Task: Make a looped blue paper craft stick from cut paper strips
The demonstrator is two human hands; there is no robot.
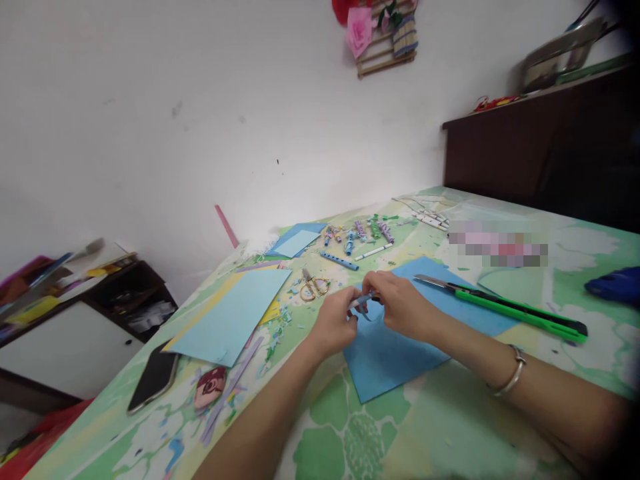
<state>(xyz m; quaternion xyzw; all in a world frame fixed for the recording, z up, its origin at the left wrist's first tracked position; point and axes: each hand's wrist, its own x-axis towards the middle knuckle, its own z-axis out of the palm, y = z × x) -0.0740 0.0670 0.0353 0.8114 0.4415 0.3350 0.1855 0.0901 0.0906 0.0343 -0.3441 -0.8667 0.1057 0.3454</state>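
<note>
Strip (pixel 369 316): thin, blue and curled; we hold it above the blue sheet (pixel 395 363), together with a slim white piece (pixel 355 303);
Left hand (pixel 336 323): our fingers are closed around the slim white piece; their exact grip is partly hidden;
Right hand (pixel 403 305): our fingertips are pinched together on the strip; bracelet (pixel 515 373) on our wrist;
Cutter (pixel 520 313): green, blade out, lying partly on the blue sheet, beside our right forearm;
Scissors (pixel 314 287): gold-handled, lying beyond our left hand;
Phone (pixel 154 377): at the table's left side, near the light-blue sheet (pixel 235 320)
</note>
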